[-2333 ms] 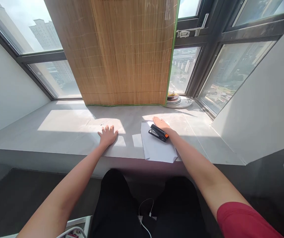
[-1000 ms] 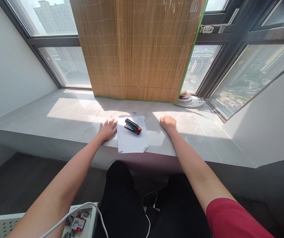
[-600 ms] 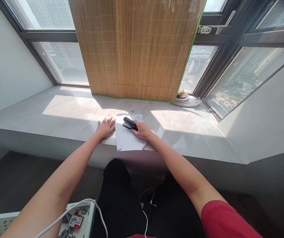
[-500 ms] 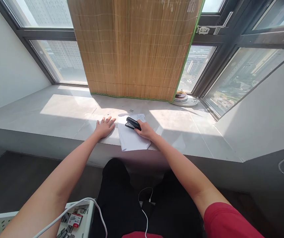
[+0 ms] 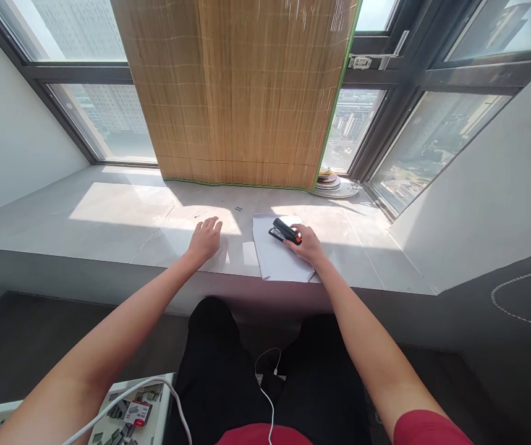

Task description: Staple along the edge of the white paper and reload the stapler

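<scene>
My right hand is wrapped round a black stapler with a small orange-red spot near its rear. The stapler is over white paper sheets lying on the window sill, and whether it presses on them I cannot tell. Left of the paper, my left hand is arched over the sill with its fingers bent and a little apart. Nothing shows in it. A pair of small dark strips, perhaps staples, lies behind and between my hands.
The pale sill runs below the windows. A bamboo blind hangs at its back, beside a stack of plates. At lower left, a white basket holds a small red-and-white box and grey pieces. A white cable crosses it.
The paper and the stapler in my right hand have moved right. My left hand has gone from lying flat beside the paper to arched, with a wider gap from it. The view has shifted slightly.
</scene>
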Demonstrator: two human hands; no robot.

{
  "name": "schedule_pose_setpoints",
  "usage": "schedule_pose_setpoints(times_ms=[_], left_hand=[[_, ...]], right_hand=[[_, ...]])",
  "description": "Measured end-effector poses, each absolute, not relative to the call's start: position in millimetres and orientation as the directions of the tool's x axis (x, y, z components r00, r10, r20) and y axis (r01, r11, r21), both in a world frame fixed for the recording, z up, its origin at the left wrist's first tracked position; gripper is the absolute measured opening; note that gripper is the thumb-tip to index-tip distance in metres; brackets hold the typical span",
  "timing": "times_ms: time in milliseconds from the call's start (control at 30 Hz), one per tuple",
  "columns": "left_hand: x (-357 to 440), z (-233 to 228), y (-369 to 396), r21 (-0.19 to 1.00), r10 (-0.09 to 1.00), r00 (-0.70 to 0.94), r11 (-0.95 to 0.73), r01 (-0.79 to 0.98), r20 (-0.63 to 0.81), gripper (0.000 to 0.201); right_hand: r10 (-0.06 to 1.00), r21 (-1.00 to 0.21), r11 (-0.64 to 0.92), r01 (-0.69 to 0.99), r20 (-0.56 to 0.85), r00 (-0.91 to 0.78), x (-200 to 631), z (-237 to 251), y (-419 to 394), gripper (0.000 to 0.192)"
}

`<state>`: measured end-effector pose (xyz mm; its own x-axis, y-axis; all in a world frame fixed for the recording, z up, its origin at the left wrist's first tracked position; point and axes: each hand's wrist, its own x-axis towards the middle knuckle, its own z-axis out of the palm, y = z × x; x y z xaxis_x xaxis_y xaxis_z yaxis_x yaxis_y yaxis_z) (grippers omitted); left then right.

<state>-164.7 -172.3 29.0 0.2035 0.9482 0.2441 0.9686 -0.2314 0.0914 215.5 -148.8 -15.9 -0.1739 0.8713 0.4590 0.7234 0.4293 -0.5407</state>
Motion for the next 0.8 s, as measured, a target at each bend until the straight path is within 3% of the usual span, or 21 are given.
schedule_pose_setpoints(times_ms=[67, 167, 300, 500, 600, 733, 800], left_hand=[[-123.0, 29.5, -177.7, 0.198, 0.919, 0.270, -0.333, 0.922, 0.287, 0.052], [-71.4, 20.2, -184.3, 0.266, 0.890, 0.404, -0.451, 0.852, 0.214, 0.055], [-46.2, 5.1, -185.8, 0.278, 0.915, 0.386, -0.405, 0.871, 0.121, 0.060], [-46.9, -4.8, -184.4, 0.275, 0.950, 0.254, -0.298, 0.914, 0.183, 0.059], [-45.7, -6.9, -185.0, 0.276, 0.951, 0.265, -0.301, 0.913, 0.160, 0.063], [-47.5, -8.4, -181.4, 0.313, 0.948, 0.301, -0.318, 0.895, 0.104, 0.066], [-49.0, -9.3, -179.0, 0.334, 0.946, 0.311, -0.323, 0.886, 0.091, 0.066]], right_hand=[[0.872, -0.569, 0.436, 0.697, 0.457, -0.173, 218.8, -16.2, -147.0, 0.024], [0.829, -0.563, 0.491, 0.665, 0.537, -0.158, 227.1, -15.4, -146.8, 0.020], [0.814, -0.580, 0.511, 0.635, 0.564, -0.141, 232.6, -15.2, -146.8, 0.022], [0.858, -0.651, 0.479, 0.589, 0.489, -0.157, 228.9, -20.7, -143.6, 0.029], [0.866, -0.696, 0.472, 0.542, 0.481, -0.137, 226.7, -19.4, -145.7, 0.036], [0.814, -0.698, 0.489, 0.524, 0.581, 0.014, 225.9, -13.5, -152.4, 0.025], [0.766, -0.680, 0.486, 0.548, 0.634, 0.108, 226.0, -10.9, -155.4, 0.034]])
